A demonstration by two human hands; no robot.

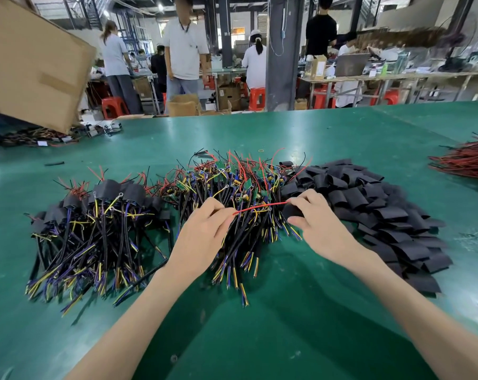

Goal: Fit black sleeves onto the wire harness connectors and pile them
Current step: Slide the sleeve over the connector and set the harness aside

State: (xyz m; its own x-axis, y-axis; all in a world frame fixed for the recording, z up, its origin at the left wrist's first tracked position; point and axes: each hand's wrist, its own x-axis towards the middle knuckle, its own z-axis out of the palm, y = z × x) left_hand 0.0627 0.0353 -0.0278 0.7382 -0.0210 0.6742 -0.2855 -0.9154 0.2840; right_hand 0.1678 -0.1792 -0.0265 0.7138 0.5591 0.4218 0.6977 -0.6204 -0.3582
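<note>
Head-worn view, forward and down, close over green table (259, 325)

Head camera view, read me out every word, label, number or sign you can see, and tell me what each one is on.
No text can be read in this view.
Label on the small carton at the back: too small and blurred to read.
White tags at far left: too small to read.
Large cardboard box at upper left: no print shows on it.
</note>
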